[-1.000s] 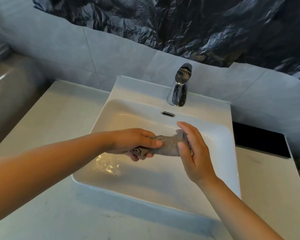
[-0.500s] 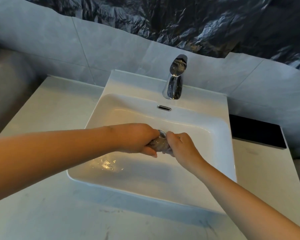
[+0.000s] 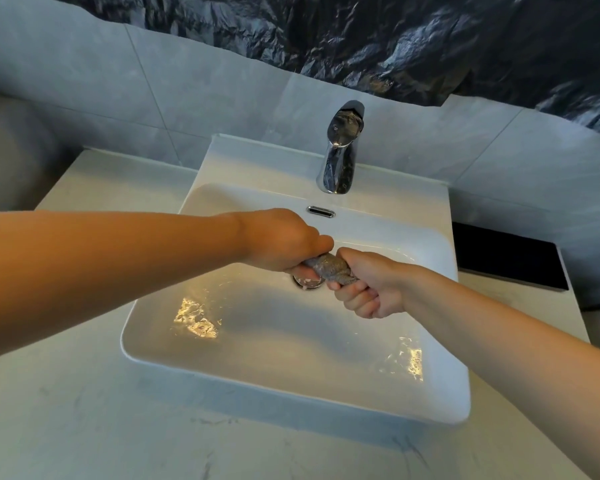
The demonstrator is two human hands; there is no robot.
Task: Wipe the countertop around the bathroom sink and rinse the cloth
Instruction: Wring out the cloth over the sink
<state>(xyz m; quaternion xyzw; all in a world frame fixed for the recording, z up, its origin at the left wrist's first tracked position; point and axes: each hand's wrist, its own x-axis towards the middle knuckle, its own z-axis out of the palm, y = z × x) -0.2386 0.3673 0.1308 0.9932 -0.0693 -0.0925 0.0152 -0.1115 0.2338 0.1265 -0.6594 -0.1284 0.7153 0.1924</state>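
The pale countertop [image 3: 84,427] is topped by a white sink [image 3: 291,389], with a chrome faucet [image 3: 340,150] at its 12 o'clock. By the left hand [image 3: 284,240] at 9 o'clock and the right hand [image 3: 371,285] at 3 o'clock, a twisted grey cloth [image 3: 329,266] is clenched over the drain [image 3: 307,283].

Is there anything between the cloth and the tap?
Nothing visible. The left hand and right hand grip the cloth over the drain; only bare sink lies between it and the tap.
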